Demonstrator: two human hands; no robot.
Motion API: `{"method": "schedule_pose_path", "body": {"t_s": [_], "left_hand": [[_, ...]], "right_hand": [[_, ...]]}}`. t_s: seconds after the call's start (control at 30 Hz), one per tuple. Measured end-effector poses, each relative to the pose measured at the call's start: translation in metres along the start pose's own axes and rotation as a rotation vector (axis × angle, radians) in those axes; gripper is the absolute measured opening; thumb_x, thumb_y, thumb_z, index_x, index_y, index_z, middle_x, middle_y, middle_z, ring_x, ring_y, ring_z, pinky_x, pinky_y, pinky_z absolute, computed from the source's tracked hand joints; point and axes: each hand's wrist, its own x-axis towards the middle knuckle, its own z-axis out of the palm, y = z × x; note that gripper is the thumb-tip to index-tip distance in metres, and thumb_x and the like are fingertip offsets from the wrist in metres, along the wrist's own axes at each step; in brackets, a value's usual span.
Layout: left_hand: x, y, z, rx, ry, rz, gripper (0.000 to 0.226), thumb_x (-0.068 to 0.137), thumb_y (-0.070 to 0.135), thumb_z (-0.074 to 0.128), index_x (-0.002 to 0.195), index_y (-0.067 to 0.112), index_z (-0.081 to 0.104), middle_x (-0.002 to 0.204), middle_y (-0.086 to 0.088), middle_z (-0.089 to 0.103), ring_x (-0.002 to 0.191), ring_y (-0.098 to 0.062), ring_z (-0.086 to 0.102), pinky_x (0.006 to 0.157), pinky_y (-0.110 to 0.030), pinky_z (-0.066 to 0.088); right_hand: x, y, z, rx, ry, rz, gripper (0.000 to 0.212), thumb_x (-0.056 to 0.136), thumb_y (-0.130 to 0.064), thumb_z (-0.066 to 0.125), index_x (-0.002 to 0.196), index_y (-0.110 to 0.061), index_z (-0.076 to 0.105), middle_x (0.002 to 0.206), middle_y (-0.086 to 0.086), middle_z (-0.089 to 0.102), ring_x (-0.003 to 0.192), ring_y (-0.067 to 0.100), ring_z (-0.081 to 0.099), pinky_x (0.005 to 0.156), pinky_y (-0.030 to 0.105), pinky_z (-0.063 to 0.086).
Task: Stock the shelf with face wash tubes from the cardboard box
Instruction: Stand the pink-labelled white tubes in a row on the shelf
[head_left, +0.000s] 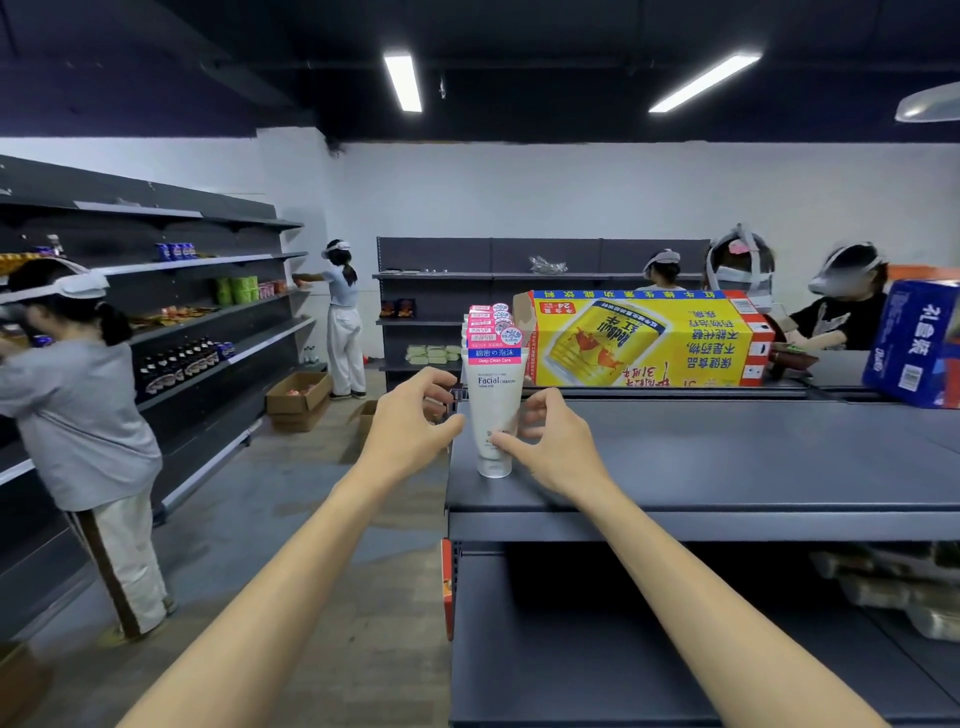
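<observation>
Front tube (494, 410) stands cap-down on shelf (727, 467), between both hands. Left hand (410, 421) fingers curled loosely beside it. Right hand (550, 441) fingers touch its lower part.

Front face wash tube (493, 410): showing "Facial cleanser", with a blue band reading "綿密の泡沫" and a pink strip "Deep Clean Care". Yellow cardboard box (641, 340): carrying inverted "Red Bull" and "24". Blue carton (917, 343): displaying "礼盒装".

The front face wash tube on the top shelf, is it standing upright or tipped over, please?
Upright: the front face wash tube stands cap-down on the top shelf, label facing out, with more tubes lined up behind it.
</observation>
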Motion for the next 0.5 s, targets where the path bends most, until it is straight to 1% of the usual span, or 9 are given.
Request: {"method": "schedule_pose_path", "body": {"t_s": [0.07, 0.13, 0.2, 0.3, 0.43, 0.5], "left_hand": [[-0.002, 0.004, -0.001, 0.017, 0.006, -0.005, 0.038, 0.079, 0.020, 0.074, 0.115, 0.024, 0.063, 0.096, 0.008, 0.069, 0.087, -0.009, 0.067, 0.085, -0.033, 0.057], [-0.006, 0.009, 0.001, 0.016, 0.011, -0.005, 0.038, 0.079, 0.021, 0.075, 0.115, 0.025, 0.063, 0.095, 0.008, 0.070, 0.087, -0.009, 0.067, 0.086, -0.036, 0.057], [-0.012, 0.016, 0.004, 0.009, 0.019, -0.005, 0.037, 0.078, 0.021, 0.075, 0.113, 0.024, 0.064, 0.094, 0.008, 0.069, 0.085, -0.009, 0.068, 0.085, -0.035, 0.058], [-0.025, 0.024, 0.010, 0.024, 0.018, -0.004, 0.034, 0.079, 0.020, 0.076, 0.111, 0.022, 0.064, 0.094, 0.006, 0.068, 0.083, -0.009, 0.068, 0.082, -0.032, 0.058], [-0.049, 0.029, 0.021, 0.014, 0.002, -0.037, 0.035, 0.080, 0.021, 0.076, 0.112, 0.022, 0.063, 0.095, 0.005, 0.068, 0.085, -0.009, 0.067, 0.080, -0.029, 0.058], [-0.069, 0.031, 0.029, -0.015, 0.009, -0.043, 0.034, 0.080, 0.017, 0.074, 0.112, 0.023, 0.064, 0.095, 0.005, 0.068, 0.086, -0.009, 0.066, 0.078, -0.026, 0.057]], "right_hand": [[-0.002, 0.000, -0.008, 0.003, -0.001, 0.008, 0.057, 0.075, -0.037, 0.085, 0.114, -0.018, 0.047, 0.110, 0.001, 0.061, 0.096, 0.018, 0.066, 0.078, 0.024, 0.050], [-0.005, 0.001, -0.017, 0.006, -0.002, 0.008, 0.058, 0.075, -0.037, 0.084, 0.116, -0.017, 0.048, 0.109, 0.001, 0.060, 0.095, 0.017, 0.066, 0.074, 0.021, 0.047], [-0.008, 0.002, -0.027, 0.011, 0.000, 0.008, 0.057, 0.076, -0.037, 0.084, 0.116, -0.016, 0.049, 0.108, 0.001, 0.061, 0.095, 0.017, 0.066, 0.072, 0.019, 0.045], [-0.016, 0.005, -0.039, 0.015, -0.003, 0.010, 0.052, 0.077, -0.036, 0.083, 0.112, -0.016, 0.050, 0.107, 0.002, 0.062, 0.094, 0.018, 0.067, 0.076, 0.022, 0.047], [-0.036, 0.017, -0.047, 0.017, -0.024, 0.022, 0.044, 0.080, -0.032, 0.081, 0.109, -0.014, 0.053, 0.107, 0.002, 0.064, 0.092, 0.017, 0.068, 0.078, 0.023, 0.048], [-0.053, 0.023, -0.049, 0.007, -0.030, 0.007, 0.039, 0.081, -0.032, 0.079, 0.108, -0.015, 0.055, 0.108, 0.000, 0.065, 0.090, 0.013, 0.069, 0.077, 0.023, 0.049]]}}
